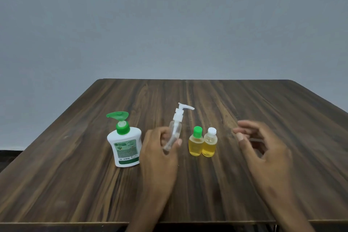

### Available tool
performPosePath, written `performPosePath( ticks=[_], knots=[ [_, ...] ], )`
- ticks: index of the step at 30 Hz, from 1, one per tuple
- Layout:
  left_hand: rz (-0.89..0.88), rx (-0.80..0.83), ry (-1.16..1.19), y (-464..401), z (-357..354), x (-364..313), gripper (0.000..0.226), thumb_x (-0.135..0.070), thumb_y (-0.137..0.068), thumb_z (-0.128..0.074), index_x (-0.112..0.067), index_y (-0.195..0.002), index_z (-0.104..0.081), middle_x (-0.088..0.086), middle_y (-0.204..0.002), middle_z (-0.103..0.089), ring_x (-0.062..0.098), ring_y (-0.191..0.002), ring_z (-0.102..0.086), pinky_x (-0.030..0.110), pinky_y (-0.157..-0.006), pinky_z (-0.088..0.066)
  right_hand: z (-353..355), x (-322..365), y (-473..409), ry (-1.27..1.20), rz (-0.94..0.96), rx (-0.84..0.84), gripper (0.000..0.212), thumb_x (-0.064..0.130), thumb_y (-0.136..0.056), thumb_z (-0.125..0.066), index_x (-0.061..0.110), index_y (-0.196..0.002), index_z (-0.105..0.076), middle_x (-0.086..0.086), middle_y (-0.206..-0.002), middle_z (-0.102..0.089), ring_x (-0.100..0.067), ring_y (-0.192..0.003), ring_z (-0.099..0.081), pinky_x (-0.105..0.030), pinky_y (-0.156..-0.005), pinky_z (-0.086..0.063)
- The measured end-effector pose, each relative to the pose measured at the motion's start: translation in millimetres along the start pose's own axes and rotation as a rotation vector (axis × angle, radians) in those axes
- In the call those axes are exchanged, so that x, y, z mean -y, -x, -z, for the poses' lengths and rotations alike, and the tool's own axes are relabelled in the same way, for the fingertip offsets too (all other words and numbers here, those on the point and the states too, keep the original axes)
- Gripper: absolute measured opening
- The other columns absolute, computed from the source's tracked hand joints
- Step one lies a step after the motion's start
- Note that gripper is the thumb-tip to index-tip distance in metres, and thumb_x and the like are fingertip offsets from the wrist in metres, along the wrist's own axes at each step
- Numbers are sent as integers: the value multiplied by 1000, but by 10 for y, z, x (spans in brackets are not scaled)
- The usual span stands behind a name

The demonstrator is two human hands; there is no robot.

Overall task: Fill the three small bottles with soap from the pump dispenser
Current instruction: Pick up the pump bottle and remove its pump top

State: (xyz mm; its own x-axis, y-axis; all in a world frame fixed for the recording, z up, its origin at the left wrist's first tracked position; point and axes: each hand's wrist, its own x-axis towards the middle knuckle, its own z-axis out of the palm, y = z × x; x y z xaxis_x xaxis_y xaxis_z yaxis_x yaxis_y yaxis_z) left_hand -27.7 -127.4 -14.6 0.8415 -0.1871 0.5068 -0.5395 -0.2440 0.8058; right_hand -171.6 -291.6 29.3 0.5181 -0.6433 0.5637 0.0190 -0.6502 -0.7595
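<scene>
Dark wood table (263, 111), grey wall (169, 15)

Dim even light, soft shadows, motion-blurred right hand (263, 143), wide-angle bowing

Right hand (263, 149) motion-blurred; clear bottle's (174, 133) base behind left fingers (165, 137).

Left hand (160, 149) gripping tilted clear bottle (174, 135), right hand (263, 145) hovering, relaxed
</scene>
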Motion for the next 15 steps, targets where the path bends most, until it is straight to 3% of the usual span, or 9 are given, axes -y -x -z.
performPosePath(
  ticks=[2,4,7,9,11,15],
  knots=[
    [-44,1,36,220,169,-14,35,-16,-81,-90,-30,-108,-71,-17,-100,-66,4,-96,-65,13,-79,-51,-47,321,-43,68,72,87,23,31,-92,-71,34,-115,-68,17,-104,-72,-5,-96,-69,-22,-80,-56],
    [-111,-22,23,368,272,74,37,-14,-79,-93,-26,-109,-74,-17,-102,-69,5,-97,-68,13,-81,-53,-140,606,-58,164,120,197,38,55,-89,-66,39,-123,-62,21,-110,-66,-1,-98,-64,-24,-79,-55],
    [-206,-89,-19,478,383,226,28,-32,-82,-84,-21,-107,-77,-15,-103,-72,3,-91,-70,15,-80,-53,-309,896,-79,340,225,376,56,76,-86,-55,45,-132,-50,26,-121,-56,2,-108,-54,-20,-84,-47],
    [-267,-120,-50,527,449,267,28,-37,-83,-77,-18,-104,-79,-13,-101,-74,1,-89,-68,11,-84,-49,-413,1053,-110,514,299,545,50,77,-87,-51,43,-124,-52,24,-116,-54,2,-105,-45,-12,-77,-36],
    [-327,-148,-85,541,520,301,26,-33,-84,-75,-15,-101,-81,-9,-99,-76,2,-90,-66,9,-86,-47,-505,1169,-153,645,343,676,44,75,-89,-52,36,-107,-59,17,-104,-61,-3,-97,-47,-14,-66,-32],
    [-411,-190,-165,542,598,415,26,-27,-85,-70,-9,-98,-84,0,-100,-78,9,-96,-67,27,-85,-53,-699,1219,-181,742,332,831,45,70,-89,-59,26,-88,-66,6,-86,-67,-14,-80,-62,-29,-58,-38]
  ],
)
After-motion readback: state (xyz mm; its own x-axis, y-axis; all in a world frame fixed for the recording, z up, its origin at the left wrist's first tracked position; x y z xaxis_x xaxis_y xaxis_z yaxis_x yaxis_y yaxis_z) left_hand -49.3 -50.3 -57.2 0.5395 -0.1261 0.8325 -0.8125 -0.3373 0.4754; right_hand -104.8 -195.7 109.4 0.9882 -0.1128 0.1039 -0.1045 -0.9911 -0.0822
